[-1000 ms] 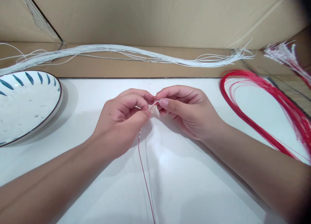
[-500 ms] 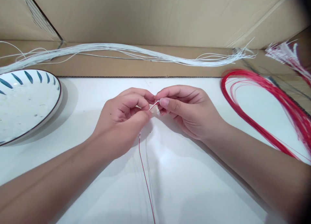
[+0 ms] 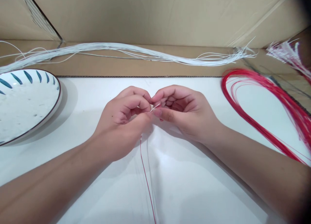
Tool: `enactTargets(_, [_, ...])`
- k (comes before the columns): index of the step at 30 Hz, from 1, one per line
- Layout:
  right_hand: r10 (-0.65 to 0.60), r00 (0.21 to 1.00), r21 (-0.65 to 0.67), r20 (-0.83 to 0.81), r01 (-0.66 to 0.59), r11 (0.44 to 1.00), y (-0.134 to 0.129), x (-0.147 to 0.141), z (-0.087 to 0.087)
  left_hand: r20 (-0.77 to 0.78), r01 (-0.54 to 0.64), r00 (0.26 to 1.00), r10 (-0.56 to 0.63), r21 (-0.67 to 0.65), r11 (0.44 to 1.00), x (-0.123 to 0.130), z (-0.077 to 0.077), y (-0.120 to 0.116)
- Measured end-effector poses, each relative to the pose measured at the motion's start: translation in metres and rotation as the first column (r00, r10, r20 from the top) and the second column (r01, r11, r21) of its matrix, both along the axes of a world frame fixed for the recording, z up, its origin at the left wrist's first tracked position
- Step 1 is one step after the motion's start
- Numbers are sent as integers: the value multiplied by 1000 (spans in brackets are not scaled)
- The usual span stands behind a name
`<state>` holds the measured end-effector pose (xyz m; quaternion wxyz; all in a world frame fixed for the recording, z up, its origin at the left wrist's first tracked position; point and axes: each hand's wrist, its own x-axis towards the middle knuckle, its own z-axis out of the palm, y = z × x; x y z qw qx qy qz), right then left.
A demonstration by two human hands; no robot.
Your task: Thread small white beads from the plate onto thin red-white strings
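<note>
In the head camera's view, a person's bare hands meet over the middle of a white tabletop (image 3: pixel 199 191), toward its far edge. The left hand (image 3: pixel 121 120), fingers curled, pinches a short white strand (image 3: pixel 155 107) between thumb and forefinger, its free end pointing up toward the right hand (image 3: pixel 190 113). That hand is partly open, its thumb tip at the strand and its index fingertip meeting the left hand's fingertips; whether it grips the strand cannot be told.

A thin red wire (image 3: pixel 147 177) runs from a small pale fitting (image 3: pixel 141 137) below the left hand to the near edge of the view. How it joins the strand is hidden by the fingers.

At the tabletop's far left corner sits a white plate (image 3: pixel 24 110) with a dark rim and teal leaf-shaped marks, well apart from the hands. A loop of red wires (image 3: pixel 252 122) lies at the right side. Beyond the far edge, a long bundle of white wires (image 3: pixel 136 49) stretches along a cardboard ledge (image 3: pixel 136 68), while a cluster of white-ended red strands (image 3: pixel 289 55) shows at upper right, its full length cut off by the frame.
</note>
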<state>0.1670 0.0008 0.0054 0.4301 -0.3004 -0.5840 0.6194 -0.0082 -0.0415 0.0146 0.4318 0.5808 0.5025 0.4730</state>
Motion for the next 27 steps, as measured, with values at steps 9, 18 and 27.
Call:
enactTargets(9, [-10,999,93,53,5,996,0,2,1,45,7,999,-5,-31,999,1,1,1])
enactTargets(18, [-91,996,81,13,90,993,1,1,1,68,67,996,-65,-29,997,1,-3,1])
enactTargets(27, [-264,889,438,374,82,895,6,9,-6,120,-148,982,144,32,988,3,-1,2])
